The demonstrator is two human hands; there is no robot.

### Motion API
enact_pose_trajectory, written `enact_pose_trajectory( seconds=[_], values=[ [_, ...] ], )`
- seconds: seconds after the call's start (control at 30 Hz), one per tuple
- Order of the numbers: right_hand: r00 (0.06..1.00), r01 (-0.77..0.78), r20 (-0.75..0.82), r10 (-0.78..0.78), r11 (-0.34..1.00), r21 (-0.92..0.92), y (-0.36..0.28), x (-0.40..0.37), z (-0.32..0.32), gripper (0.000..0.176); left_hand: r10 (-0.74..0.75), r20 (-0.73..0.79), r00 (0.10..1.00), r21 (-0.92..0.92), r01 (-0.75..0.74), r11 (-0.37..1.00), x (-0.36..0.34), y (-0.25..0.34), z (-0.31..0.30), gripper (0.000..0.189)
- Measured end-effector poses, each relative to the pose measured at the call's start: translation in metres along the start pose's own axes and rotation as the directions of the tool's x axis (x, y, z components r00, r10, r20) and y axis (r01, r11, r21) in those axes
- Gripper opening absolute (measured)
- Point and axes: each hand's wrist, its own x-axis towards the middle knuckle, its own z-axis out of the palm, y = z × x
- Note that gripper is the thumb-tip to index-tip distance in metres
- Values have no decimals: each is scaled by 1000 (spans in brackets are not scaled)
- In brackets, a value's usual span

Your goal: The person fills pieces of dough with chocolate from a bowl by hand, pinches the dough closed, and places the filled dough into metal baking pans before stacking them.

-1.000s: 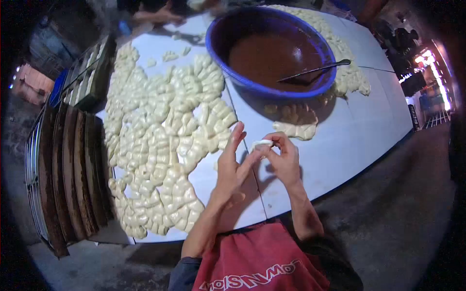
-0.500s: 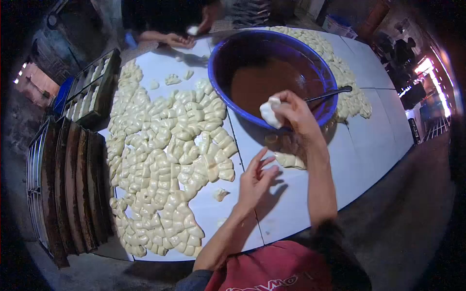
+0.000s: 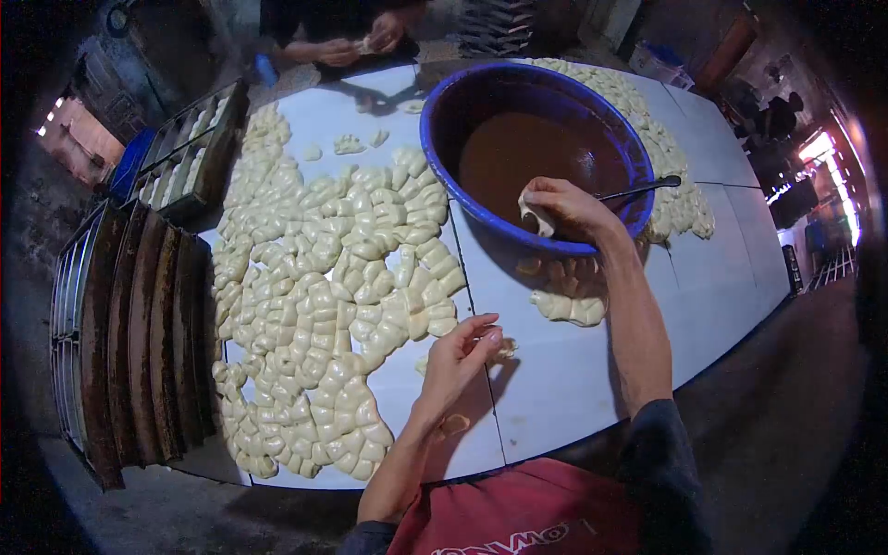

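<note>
In my right hand [image 3: 566,203], a flattened piece of white dough [image 3: 541,218] is pinched, with brown filling showing on it. That hand is over the near rim of a blue basin [image 3: 481,217] of brown filling. My left hand [image 3: 462,356] is curled low over the white table, with a small dough scrap [image 3: 505,350] at its thumb and fingertips; its other fingers are partly hidden. Between my hands and the basin lies a cluster of filled dough pieces [image 3: 569,308]. To the left spreads a wide layer of pale dough pieces [image 3: 305,324].
A dark-handled utensil [image 3: 638,188] leans over the basin's right rim. More dough [image 3: 684,208] lies beyond it. Stacked trays [image 3: 139,342] stand at the left edge, with a divided tray [image 3: 190,157] behind. Across the table, another person's hands [image 3: 365,42] hold dough.
My right hand has turned the dough piece, and brown filling now shows on it. My left hand has moved down and left, with a dough scrap now at its fingers. The other person's hands have come together.
</note>
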Motion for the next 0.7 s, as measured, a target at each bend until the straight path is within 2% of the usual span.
enact_pose_trajectory(
  seconds=[0.03, 0.07, 0.13, 0.17, 0.2, 0.23, 0.27, 0.3, 0.33, 0.37, 0.4, 0.47, 0.5, 0.53, 0.57, 0.6, 0.63, 0.67, 0.7],
  values=[
    [1000, -10, -14, 7, 985, -174, -2, -2, 2, 28, 12, 14, 1000, -1, -12, 1000, 2, -1, 2, 40],
    [1000, -27, -17, 22, 876, -482, -5, -1, 5, 28, 23, 30, 999, 0, -23, 1000, 4, -2, 4, 40],
    [985, -6, 129, 118, 761, -649, 7, 10, 11, 30, 18, 41, 999, 36, -20, 999, 6, 0, 9, 39],
    [988, 75, 153, 28, 776, -626, 10, 14, 12, 30, 16, 46, 999, 58, -19, 998, 5, 4, 10, 39],
    [991, 71, 129, -18, 908, -414, 6, 13, 11, 28, 13, 45, 999, 77, -16, 997, 4, 7, 9, 38],
    [994, 71, 99, -54, 982, -173, -4, 8, 12, 27, 4, 46, 999, 88, -8, 996, 1, 9, 8, 39],
    [995, 73, 61, -78, 994, 81, -14, 3, 13, 25, 31, 43, 999, 65, -33, 997, 1, 7, 5, 40],
    [996, 1, 80, -28, 947, 321, -46, -20, 24, 17, 58, 42, 997, 41, -60, 997, 3, 2, 4, 41],
    [993, 52, 72, -88, 915, 400, -54, -30, 26, 14, 87, 39, 995, 14, -87, 996, 5, 1, 4, 42],
    [995, 64, 34, -91, 878, 474, -59, -37, 34, 15, 46, 18, 999, -68, -44, 997, 7, 5, 5, 46],
    [996, 75, -2, -88, 837, 542, -63, -44, 44, 15, 70, 22, 997, -97, -67, 993, 9, 9, 6, 47],
    [997, 67, -76, -22, 749, 659, -70, -60, 72, 15, 63, -31, 998, -274, -69, 959, 10, 22, 14, 52],
    [994, 62, -107, 20, 698, 714, -69, -68, 85, 14, 72, -26, 997, -394, -76, 916, 14, 22, 15, 53],
    [993, 72, 10, -118, 673, 736, -58, -77, 92, 12, 80, -25, 996, -507, -82, 858, 17, 18, 16, 55],
    [992, 118, -59, -109, 676, 727, -41, -77, 105, 12, 89, -28, 996, -611, -88, 787, 18, 15, 17, 56],
    [987, 162, -128, -101, 679, 716, -26, -79, 118, 13, 37, -56, 998, -700, -65, 712, 14, 12, 17, 55],
    [982, 188, -131, -135, 674, 714, -21, -90, 133, 19, 21, -43, 999, -725, -46, 687, 9, 11, 12, 50],
    [988, 109, -5, -157, 660, 744, -10, -95, 135, 30, 8, -29, 1000, -749, -27, 662, 3, 10, 6, 45],
    [973, 144, 11, -229, 650, 746, 0, -102, 143, 33, -6, -69, 998, -710, -45, 703, -2, 0, -2, 41]
  ],
)
